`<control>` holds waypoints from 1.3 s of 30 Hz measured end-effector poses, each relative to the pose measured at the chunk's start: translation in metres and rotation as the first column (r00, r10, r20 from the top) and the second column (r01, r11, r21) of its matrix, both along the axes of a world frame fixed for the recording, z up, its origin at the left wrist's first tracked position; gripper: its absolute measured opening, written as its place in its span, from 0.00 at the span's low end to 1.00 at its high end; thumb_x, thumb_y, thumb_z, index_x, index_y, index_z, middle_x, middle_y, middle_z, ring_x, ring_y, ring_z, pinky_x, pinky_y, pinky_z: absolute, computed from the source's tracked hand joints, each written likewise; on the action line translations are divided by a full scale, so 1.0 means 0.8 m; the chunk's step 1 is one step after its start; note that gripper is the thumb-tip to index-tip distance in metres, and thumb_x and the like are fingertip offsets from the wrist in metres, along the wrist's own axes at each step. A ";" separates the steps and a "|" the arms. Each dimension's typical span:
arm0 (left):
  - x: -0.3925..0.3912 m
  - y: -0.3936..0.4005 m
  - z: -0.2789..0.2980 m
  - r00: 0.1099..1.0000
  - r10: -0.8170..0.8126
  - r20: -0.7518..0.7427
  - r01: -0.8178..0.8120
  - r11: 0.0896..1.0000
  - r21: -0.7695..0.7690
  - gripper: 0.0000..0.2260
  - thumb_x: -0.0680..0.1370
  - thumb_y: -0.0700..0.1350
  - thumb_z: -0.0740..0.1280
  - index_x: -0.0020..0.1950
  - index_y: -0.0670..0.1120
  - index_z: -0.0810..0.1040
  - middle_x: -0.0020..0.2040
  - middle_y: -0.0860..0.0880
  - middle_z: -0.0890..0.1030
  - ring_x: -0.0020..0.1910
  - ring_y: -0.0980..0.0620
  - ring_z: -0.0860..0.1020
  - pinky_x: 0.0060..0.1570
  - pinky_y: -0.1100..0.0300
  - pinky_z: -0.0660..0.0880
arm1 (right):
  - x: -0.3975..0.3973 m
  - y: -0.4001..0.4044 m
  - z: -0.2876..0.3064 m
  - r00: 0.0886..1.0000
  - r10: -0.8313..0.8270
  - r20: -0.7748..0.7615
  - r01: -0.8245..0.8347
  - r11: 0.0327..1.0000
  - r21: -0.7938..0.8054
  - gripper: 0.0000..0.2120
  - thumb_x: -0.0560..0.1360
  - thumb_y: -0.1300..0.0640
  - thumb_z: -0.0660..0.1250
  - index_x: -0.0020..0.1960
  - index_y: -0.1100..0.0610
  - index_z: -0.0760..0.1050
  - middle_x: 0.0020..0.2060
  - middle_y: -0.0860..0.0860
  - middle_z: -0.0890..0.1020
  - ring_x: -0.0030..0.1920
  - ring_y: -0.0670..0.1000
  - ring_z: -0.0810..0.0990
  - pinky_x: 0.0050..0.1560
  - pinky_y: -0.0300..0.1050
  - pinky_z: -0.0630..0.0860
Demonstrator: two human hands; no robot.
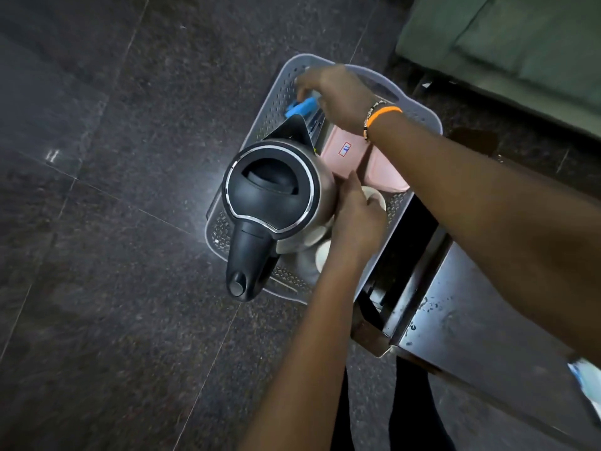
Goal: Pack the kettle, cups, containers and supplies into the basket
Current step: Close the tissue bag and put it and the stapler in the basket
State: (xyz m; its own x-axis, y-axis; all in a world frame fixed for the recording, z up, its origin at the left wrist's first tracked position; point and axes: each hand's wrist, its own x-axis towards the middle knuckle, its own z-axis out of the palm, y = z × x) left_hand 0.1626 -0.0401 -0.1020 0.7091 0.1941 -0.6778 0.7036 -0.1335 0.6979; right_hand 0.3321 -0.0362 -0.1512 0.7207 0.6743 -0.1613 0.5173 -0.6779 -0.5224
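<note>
A grey perforated basket (pixel 276 105) stands on the dark floor. Inside it sits a steel kettle (pixel 270 190) with a black lid and handle, filling the left half. Two pink lidded containers (pixel 344 154) lie to its right. White cups (pixel 323 255) are tucked beside the kettle near the basket's near corner. My left hand (pixel 354 216) is curled over another white cup (pixel 374 196), with the thumb against the kettle's side. My right hand (pixel 335 92), with an orange band on the wrist, pinches a blue item (pixel 300 107) at the basket's far end, behind the kettle's spout.
A dark metal table (pixel 487 320) stands right of the basket, its edge touching the basket's side. A green sofa (pixel 520 43) fills the top right corner. A white and blue thing (pixel 585 379) shows at the right edge. Polished stone floor (pixel 97 190) stretches left.
</note>
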 end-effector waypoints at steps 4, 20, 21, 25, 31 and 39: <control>-0.008 -0.004 0.006 0.991 0.115 0.067 -0.113 0.993 -0.037 0.23 0.77 0.34 0.56 0.73 0.43 0.62 0.72 0.46 0.66 0.70 0.51 0.65 0.69 0.62 0.60 | -0.016 -0.032 0.024 0.979 -0.174 -0.104 0.191 0.966 0.176 0.16 0.69 0.72 0.58 0.50 0.63 0.81 0.51 0.59 0.84 0.50 0.52 0.81 0.56 0.38 0.75; -0.101 -0.184 0.009 0.981 -0.031 0.193 0.037 0.999 -0.030 0.10 0.78 0.36 0.60 0.46 0.49 0.77 0.37 0.55 0.78 0.38 0.60 0.77 0.50 0.61 0.76 | -0.330 -0.361 0.025 0.369 -0.788 -0.493 0.924 0.365 0.109 0.06 0.75 0.67 0.64 0.47 0.63 0.79 0.32 0.49 0.77 0.33 0.44 0.75 0.38 0.39 0.72; -0.109 -0.204 0.005 0.982 -0.057 0.181 0.065 0.997 -0.040 0.11 0.78 0.36 0.59 0.46 0.49 0.77 0.38 0.54 0.78 0.38 0.60 0.77 0.50 0.61 0.76 | -0.350 -0.382 0.019 0.317 -0.812 -0.490 0.944 0.319 0.083 0.06 0.75 0.67 0.64 0.47 0.62 0.80 0.33 0.48 0.77 0.33 0.47 0.75 0.39 0.41 0.73; -0.150 -0.300 -0.015 0.958 -0.272 0.091 0.278 0.958 -0.067 0.11 0.77 0.35 0.59 0.45 0.49 0.77 0.38 0.52 0.77 0.37 0.56 0.76 0.50 0.56 0.75 | -0.417 -0.479 0.000 0.157 -0.889 -0.430 0.985 0.174 -0.001 0.07 0.74 0.66 0.64 0.45 0.58 0.80 0.36 0.51 0.80 0.37 0.54 0.79 0.42 0.45 0.75; -0.199 -0.414 -0.041 0.842 -0.539 -0.008 0.533 0.834 -0.145 0.10 0.77 0.34 0.58 0.49 0.45 0.78 0.37 0.53 0.76 0.34 0.57 0.75 0.39 0.70 0.70 | -0.465 -0.610 -0.037 0.060 -0.967 -0.246 0.991 0.088 -0.105 0.14 0.71 0.69 0.60 0.53 0.62 0.77 0.47 0.61 0.83 0.46 0.61 0.80 0.51 0.39 0.74; -0.235 -0.493 -0.060 0.733 -0.663 -0.149 0.648 0.748 -0.140 0.11 0.78 0.37 0.57 0.53 0.44 0.78 0.44 0.49 0.78 0.40 0.53 0.76 0.40 0.71 0.71 | -0.481 -0.720 -0.095 0.174 -0.977 -0.123 0.821 0.213 -0.530 0.32 0.70 0.67 0.66 0.71 0.61 0.58 0.68 0.61 0.66 0.68 0.63 0.64 0.67 0.56 0.63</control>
